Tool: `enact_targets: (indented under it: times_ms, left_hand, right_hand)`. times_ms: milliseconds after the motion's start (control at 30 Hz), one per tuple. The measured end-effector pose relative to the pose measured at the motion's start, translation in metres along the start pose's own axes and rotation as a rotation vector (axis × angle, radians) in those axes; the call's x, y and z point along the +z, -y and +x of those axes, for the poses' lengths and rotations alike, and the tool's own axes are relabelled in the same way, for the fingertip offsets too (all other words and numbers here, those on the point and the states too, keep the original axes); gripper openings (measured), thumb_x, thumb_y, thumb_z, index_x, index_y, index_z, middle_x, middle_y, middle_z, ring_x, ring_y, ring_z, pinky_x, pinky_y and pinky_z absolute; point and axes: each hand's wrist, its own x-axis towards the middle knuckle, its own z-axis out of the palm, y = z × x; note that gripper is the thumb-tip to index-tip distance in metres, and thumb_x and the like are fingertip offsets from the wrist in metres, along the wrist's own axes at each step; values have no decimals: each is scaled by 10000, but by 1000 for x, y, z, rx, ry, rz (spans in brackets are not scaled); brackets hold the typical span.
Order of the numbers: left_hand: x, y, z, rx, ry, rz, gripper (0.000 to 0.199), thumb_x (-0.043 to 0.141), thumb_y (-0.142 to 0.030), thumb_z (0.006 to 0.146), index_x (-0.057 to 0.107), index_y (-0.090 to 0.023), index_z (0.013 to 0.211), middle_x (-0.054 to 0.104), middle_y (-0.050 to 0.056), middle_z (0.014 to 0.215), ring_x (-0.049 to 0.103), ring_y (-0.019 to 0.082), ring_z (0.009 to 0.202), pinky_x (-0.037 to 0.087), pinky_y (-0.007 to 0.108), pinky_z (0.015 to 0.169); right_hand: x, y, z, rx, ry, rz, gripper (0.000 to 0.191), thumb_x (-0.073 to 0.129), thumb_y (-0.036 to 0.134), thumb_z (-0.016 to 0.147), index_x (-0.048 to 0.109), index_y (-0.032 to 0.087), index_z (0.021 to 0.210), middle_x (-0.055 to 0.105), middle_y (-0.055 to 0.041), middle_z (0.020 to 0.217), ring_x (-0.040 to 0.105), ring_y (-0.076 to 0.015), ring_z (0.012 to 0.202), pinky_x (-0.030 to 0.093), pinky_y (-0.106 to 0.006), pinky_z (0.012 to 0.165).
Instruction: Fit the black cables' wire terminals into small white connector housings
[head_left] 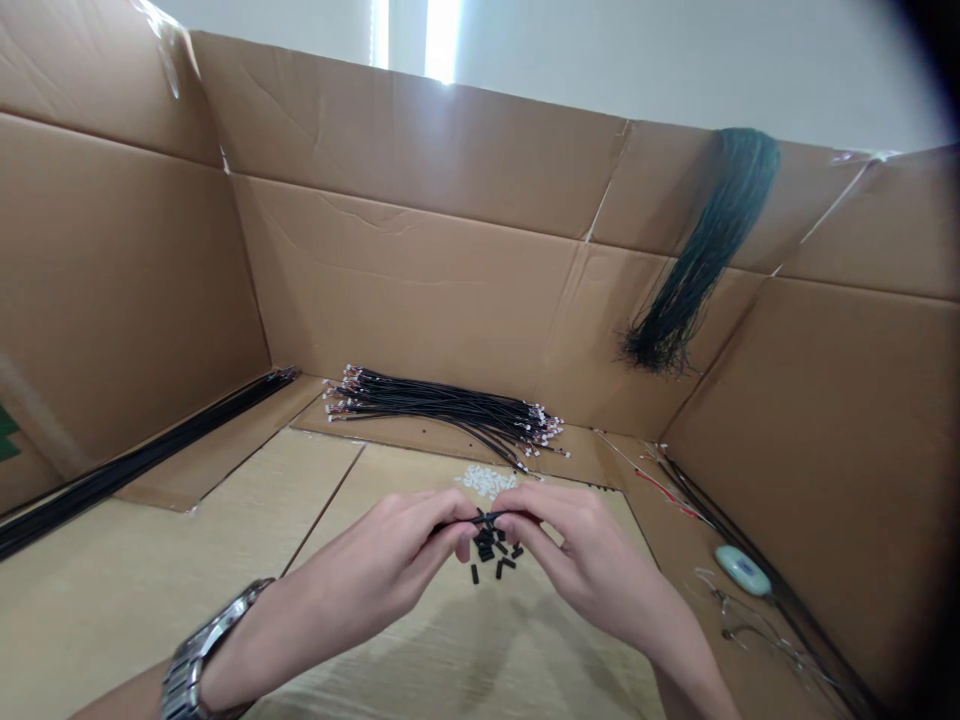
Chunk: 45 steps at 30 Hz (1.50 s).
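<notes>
Both hands meet near the middle, above the table. My left hand (416, 550), with a metal watch (214, 635) on its wrist, pinches a thin black cable (485, 518) between thumb and fingers. From the other side my right hand (574, 540) pinches the same cable, a short stretch of it showing between the fingertips. Below and behind the fingertips lie several short black tube pieces (487, 548). Just beyond the hands is a pile of small white connectors (487, 481). Whether the cable carries a tube piece cannot be made out.
Cardboard walls (420, 270) surround the wooden table (247, 540). A bundle of black cables with white plugs (442, 402) lies at the back, long black cables (150, 455) at the left. Dark green threads (705, 250) hang over the back wall. Glasses (757, 625) and a pale oval object (742, 570) lie right.
</notes>
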Motion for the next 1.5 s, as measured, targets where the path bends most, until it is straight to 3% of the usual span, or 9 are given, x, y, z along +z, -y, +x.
enact_targets:
  times_ms: [200, 500, 667, 767, 933, 1233, 1400, 1500]
  left_hand:
    - [-2, 2, 0, 9, 29, -20, 206, 406, -236, 1034, 596, -201, 961, 665, 1, 873, 595, 139, 771, 414, 264, 710]
    - [-2, 1, -1, 46, 41, -49, 215, 424, -222, 1021, 620, -199, 937, 681, 8, 872, 614, 143, 775, 443, 262, 720]
    - [3, 4, 7, 35, 39, -85, 214, 451, -292, 1022, 630, -191, 1083, 684, 13, 834, 594, 126, 686, 425, 236, 640]
    - [4, 3, 13, 49, 19, -74, 260, 425, -273, 1029, 666, -178, 1003, 638, -7, 730, 508, 96, 584, 376, 222, 569]
    - [6, -5, 14, -1, 16, -149, 272, 455, -308, 1012, 681, -169, 951, 658, 9, 750, 555, 106, 631, 379, 209, 524]
    - [11, -10, 15, 29, 27, -189, 263, 516, -286, 985, 683, -152, 832, 666, 8, 727, 571, 94, 608, 426, 181, 542]
    - [11, -11, 15, -58, 51, -203, 295, 503, -332, 995, 673, -161, 826, 684, 11, 782, 601, 102, 651, 443, 187, 581]
    - [13, -7, 14, -88, 84, -203, 276, 533, -368, 978, 706, -179, 876, 706, 18, 826, 624, 122, 717, 444, 192, 595]
  right_hand:
    - [2, -3, 2, 8, 57, -13, 205, 451, 202, 1023, 655, 214, 1010, 671, 11, 885, 593, -130, 796, 433, -268, 750]
    - [10, -1, 5, 8, 124, 30, 344, 393, 282, 1046, 630, 188, 817, 596, 34, 707, 521, -102, 647, 392, -247, 647]
    - [10, -7, 10, 53, 133, 77, 399, 415, 292, 1034, 605, 172, 705, 555, 41, 626, 490, -93, 586, 371, -235, 585]
    - [7, -7, 10, 71, 78, 70, 431, 435, 328, 1026, 571, 170, 648, 563, 34, 614, 506, -93, 590, 368, -237, 592]
    - [-5, 0, 4, 37, 6, 28, 446, 449, 359, 1020, 559, 175, 629, 507, 49, 564, 452, -84, 533, 335, -238, 563]
    - [0, 4, 4, 108, 129, 155, 481, 421, 388, 1026, 489, 175, 600, 476, 51, 569, 441, -82, 556, 310, -229, 560]
    - [-12, 3, 2, 104, 55, 146, 486, 433, 398, 1016, 486, 171, 590, 459, 44, 546, 407, -83, 528, 290, -236, 537]
    - [-38, -8, -11, 171, -201, 98, 493, 502, 419, 981, 466, 174, 556, 418, 43, 518, 377, -87, 506, 277, -239, 504]
